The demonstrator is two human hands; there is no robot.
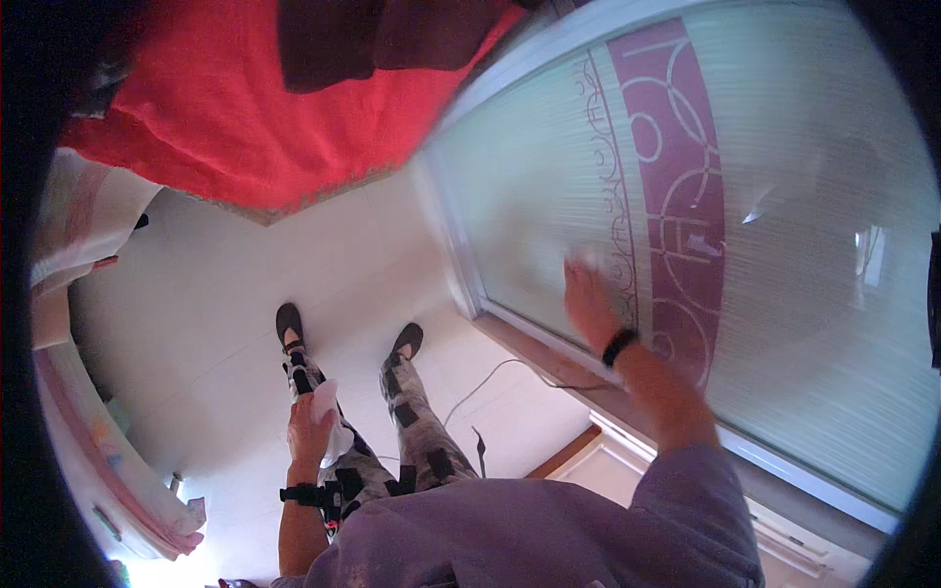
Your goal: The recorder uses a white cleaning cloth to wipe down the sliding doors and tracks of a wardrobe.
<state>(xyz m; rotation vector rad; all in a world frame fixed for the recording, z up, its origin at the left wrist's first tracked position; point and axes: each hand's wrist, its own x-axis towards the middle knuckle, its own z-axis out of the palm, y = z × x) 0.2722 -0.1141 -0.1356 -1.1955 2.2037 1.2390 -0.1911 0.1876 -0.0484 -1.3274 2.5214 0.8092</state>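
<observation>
My left hand (307, 430) hangs low beside my leg, closed around a crumpled white cloth or tissue (337, 441). My right hand (586, 300) reaches up to a sliding door's frosted glass panel (529, 198). Its fingers are blurred, with a whitish patch at the tips, and I cannot tell whether they hold something or touch the glass. Just beyond that hand runs a purple decorative band (680, 191) with pale circles, beside a thin dark scroll pattern (610, 169). A white frame (448, 242) edges the glass.
Red fabric (294, 125) with a dark cloth (382, 44) on it covers a surface ahead. A thin cable (481, 386) lies across the pale tiled floor (220, 294). Draped pale fabric (110, 456) stands at the left. A white panelled piece (599, 470) lies low at the right.
</observation>
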